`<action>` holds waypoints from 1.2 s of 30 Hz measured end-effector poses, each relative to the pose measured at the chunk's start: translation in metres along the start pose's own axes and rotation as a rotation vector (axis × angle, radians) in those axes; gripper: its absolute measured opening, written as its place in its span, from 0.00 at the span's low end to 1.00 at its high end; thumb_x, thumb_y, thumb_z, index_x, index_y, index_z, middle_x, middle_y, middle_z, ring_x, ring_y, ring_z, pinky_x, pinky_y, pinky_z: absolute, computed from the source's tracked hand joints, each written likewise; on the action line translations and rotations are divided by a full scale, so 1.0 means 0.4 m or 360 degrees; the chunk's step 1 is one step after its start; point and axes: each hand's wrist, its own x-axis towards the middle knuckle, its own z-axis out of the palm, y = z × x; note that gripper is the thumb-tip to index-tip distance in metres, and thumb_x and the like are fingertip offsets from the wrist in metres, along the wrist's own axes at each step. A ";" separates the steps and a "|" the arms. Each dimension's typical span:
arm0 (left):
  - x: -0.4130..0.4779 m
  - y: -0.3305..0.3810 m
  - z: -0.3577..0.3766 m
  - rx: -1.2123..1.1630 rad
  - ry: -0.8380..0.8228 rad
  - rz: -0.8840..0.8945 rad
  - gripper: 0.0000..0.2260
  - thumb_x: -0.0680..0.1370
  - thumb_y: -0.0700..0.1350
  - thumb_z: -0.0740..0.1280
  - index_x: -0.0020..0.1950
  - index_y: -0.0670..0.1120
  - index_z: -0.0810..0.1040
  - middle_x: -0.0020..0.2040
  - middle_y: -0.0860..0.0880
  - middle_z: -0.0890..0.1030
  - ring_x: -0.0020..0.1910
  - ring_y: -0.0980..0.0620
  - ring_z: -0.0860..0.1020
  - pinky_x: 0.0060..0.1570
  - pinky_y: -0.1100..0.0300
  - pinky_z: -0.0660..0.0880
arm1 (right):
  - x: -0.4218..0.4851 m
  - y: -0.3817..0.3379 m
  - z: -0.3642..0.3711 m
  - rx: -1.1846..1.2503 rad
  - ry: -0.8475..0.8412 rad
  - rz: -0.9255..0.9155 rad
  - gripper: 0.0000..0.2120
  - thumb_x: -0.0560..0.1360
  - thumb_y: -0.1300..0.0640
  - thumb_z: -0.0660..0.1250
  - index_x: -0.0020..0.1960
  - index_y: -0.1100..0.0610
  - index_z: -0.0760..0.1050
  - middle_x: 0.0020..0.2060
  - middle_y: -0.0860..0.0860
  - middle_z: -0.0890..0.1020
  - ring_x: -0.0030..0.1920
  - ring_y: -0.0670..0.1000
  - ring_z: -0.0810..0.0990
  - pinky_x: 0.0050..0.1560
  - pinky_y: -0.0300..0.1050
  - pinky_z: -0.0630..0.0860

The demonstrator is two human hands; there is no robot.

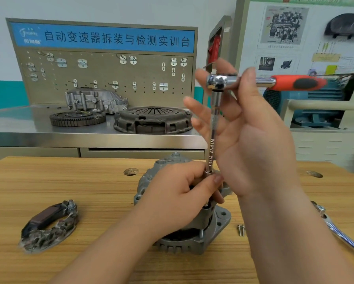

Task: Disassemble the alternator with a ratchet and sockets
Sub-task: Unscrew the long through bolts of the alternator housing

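The wooden table [90, 201] fills the lower half of the view. Behind it stands a steel bench [28, 124] backed by a pegboard [110, 74] with a blue sign. On the bench lie a clutch cover [153, 119], a toothed flywheel [77, 118] and, further back, a cast housing [94, 99]. The alternator [192, 240] stands on the wooden table near the middle, partly hidden by the hands. The right hand [251, 136] is raised above it and pinches the ratchet [284, 82] just behind its chrome head, thumb in front and index finger behind. Its other fingers are spread loosely behind the bar. The ratchet's red and black handle points to the right. The left hand [180, 199] rests on top of the alternator, its fingers curled and its thumb tip pressed against the lower end of the extension bar [212, 140]. The bar runs nearly upright from the ratchet head down to the alternator. A brown rectifier part [49, 224] lies on the table well to the left. A second chrome wrench [344, 236] lies at the right edge. Two small screws [241, 230] lie side by side just right of the alternator.
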 end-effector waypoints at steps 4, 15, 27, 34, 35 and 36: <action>-0.001 0.005 0.000 0.0017 0.0008 -0.0015 0.10 0.78 0.48 0.64 0.39 0.60 0.78 0.36 0.59 0.84 0.36 0.59 0.81 0.40 0.62 0.77 | -0.002 -0.001 0.003 -0.0115 0.0040 -0.0226 0.11 0.76 0.52 0.63 0.56 0.47 0.79 0.55 0.44 0.83 0.53 0.51 0.83 0.49 0.40 0.76; 0.001 -0.002 0.000 -0.0053 -0.0017 -0.0014 0.09 0.80 0.49 0.63 0.43 0.54 0.81 0.39 0.57 0.85 0.40 0.59 0.82 0.43 0.60 0.78 | 0.000 0.002 -0.002 -0.0101 0.0087 -0.0087 0.12 0.78 0.47 0.61 0.58 0.49 0.78 0.53 0.47 0.85 0.52 0.52 0.84 0.47 0.44 0.76; 0.001 0.002 0.001 -0.0056 -0.0024 -0.0010 0.10 0.76 0.53 0.60 0.42 0.55 0.80 0.38 0.58 0.84 0.36 0.55 0.81 0.38 0.58 0.77 | 0.002 0.001 -0.005 0.0030 0.0019 0.0066 0.18 0.80 0.44 0.54 0.60 0.52 0.76 0.48 0.47 0.86 0.43 0.51 0.85 0.43 0.42 0.79; 0.001 0.001 0.003 -0.0008 0.0009 -0.0016 0.08 0.79 0.47 0.64 0.42 0.56 0.80 0.38 0.57 0.85 0.37 0.59 0.82 0.38 0.64 0.77 | -0.002 0.002 0.000 -0.0135 0.0010 -0.0234 0.12 0.76 0.52 0.62 0.58 0.47 0.78 0.58 0.43 0.82 0.51 0.51 0.83 0.46 0.41 0.76; 0.001 0.002 0.003 -0.0026 0.0005 -0.0012 0.08 0.79 0.47 0.64 0.42 0.56 0.80 0.38 0.57 0.85 0.36 0.61 0.81 0.36 0.69 0.74 | -0.002 0.002 0.000 -0.0084 -0.0017 -0.0192 0.12 0.78 0.51 0.61 0.59 0.47 0.77 0.58 0.44 0.82 0.51 0.52 0.84 0.46 0.42 0.76; 0.000 0.002 0.003 -0.0046 -0.0004 -0.0008 0.08 0.80 0.48 0.64 0.42 0.54 0.80 0.38 0.56 0.85 0.35 0.61 0.81 0.35 0.70 0.73 | -0.002 0.001 -0.002 -0.0040 -0.0037 -0.0132 0.13 0.79 0.49 0.59 0.60 0.48 0.76 0.58 0.44 0.82 0.50 0.53 0.85 0.47 0.42 0.78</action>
